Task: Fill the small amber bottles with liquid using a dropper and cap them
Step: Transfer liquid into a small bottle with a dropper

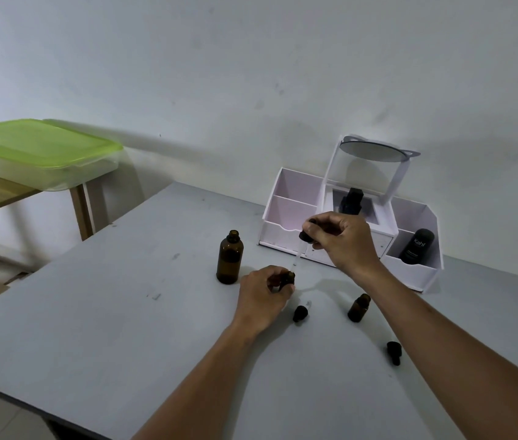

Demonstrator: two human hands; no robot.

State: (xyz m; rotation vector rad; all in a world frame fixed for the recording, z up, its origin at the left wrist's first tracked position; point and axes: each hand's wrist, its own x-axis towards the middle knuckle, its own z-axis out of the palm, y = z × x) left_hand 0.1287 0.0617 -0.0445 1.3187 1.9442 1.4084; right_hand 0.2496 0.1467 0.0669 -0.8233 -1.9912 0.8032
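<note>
The left hand (262,296) closes its grip on a small amber bottle (288,278) to steady it on the grey surface (124,312). The right hand (343,241) pinches the dropper (302,246) bulb, with the tip just above the mouth, so the liquid can go in.

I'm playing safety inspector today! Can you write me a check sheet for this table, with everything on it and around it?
Surface: grey table, a few small marks, no spill seen.
Job's things: large amber bottle open and upright; small amber bottle held upright on the table; second small bottle open, standing apart; two black dropper caps lying loose.
Clutter: white organiser against the wall with a tilted mirror and two dark containers in it.
Fingers: left hand wraps the small bottle; right hand pinches the dropper, tip just above the bottle's mouth.
Cables: nothing seen.
Surroundings: wooden side table with green-lidded box; plain wall.
</note>
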